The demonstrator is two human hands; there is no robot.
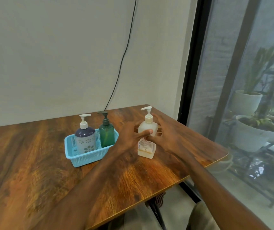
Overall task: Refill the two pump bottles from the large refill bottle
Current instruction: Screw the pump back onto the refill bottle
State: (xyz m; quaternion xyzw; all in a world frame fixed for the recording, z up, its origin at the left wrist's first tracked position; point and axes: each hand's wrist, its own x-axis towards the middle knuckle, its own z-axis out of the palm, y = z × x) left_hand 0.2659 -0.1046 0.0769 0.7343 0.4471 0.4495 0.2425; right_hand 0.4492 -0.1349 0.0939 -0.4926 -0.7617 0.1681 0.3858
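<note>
Both hands — left hand (129,138), right hand (164,136) — spread loosely around the translucent white square pump bottle (147,140), nearly empty, upright on the wooden bench (33,163).

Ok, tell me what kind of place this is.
Probably a room in a home or small office: a wooden table against a plain wall, beside a big window looking onto potted plants. Pump bottles sit in a blue basket.
</note>
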